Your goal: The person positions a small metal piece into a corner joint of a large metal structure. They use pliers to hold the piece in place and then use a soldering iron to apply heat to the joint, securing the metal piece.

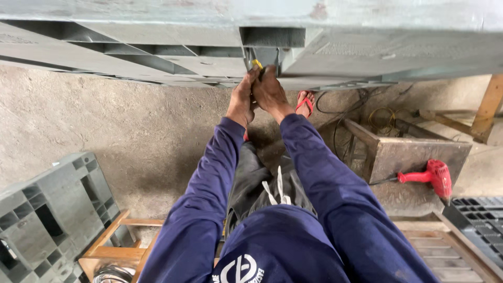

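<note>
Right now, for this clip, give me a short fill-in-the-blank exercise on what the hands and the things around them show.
1. Both hands, left hand and right hand, are pressed together around a small ____ coloured object at the grey metal frame.
2. The power drill lying on the low bench is ____ in colour.
3. The person's sleeves are dark ____.
4. The grey plastic pallet lies at the lower ____ of the view.

Missing words: yellow; red; blue; left

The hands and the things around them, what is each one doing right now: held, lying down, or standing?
Left hand: closed around a small yellow tool, pressed against the right hand.
Right hand: gripping the same spot.
Yellow tool: held up against the grey metal structure, mostly hidden.
Red drill: lying unheld on a wooden box.
Grey plastic pallet: lying tilted on the floor.
</note>
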